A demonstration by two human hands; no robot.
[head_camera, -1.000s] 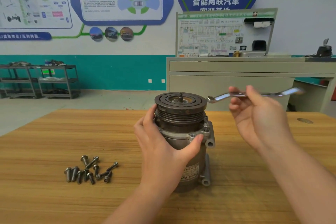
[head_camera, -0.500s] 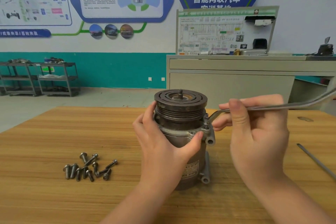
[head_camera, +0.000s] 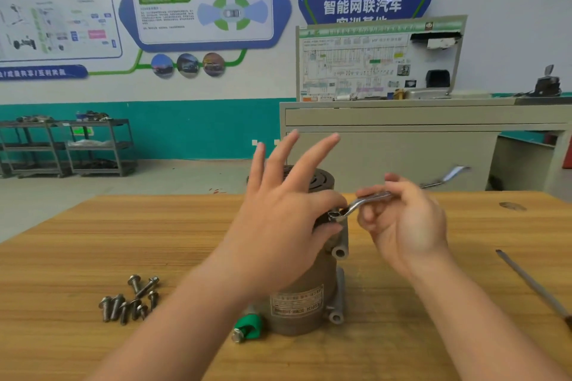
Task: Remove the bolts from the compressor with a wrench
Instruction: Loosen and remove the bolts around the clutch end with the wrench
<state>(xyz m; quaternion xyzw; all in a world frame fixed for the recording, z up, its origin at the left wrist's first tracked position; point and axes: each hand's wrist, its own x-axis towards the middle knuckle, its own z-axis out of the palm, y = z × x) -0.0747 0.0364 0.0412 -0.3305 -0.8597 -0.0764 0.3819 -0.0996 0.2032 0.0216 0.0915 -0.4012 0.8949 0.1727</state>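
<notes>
The grey cylindrical metal compressor (head_camera: 312, 297) stands upright on the wooden bench (head_camera: 62, 257), pulley end up, which presents its flange bolts to a tool from the side. The right hand (head_camera: 405, 226) pinches the shank of the bright steel ring wrench (head_camera: 365, 199) between thumb and curled fingers, the ring end seated at a bolt on the upper flange (head_camera: 335, 214); in my judgement this light grip suits spinning a loosened bolt, not breaking it free. The left hand (head_camera: 278, 219) rests on the compressor's shoulder with index finger and thumb beside the ring, apparently to keep it seated, the other fingers splayed straight and holding nothing. A cluster of removed grey flanged bolts (head_camera: 131, 300) lies on the bench, well to the left (out of the working area). A green-capped fitting (head_camera: 247, 326) lies at the compressor's base.
</notes>
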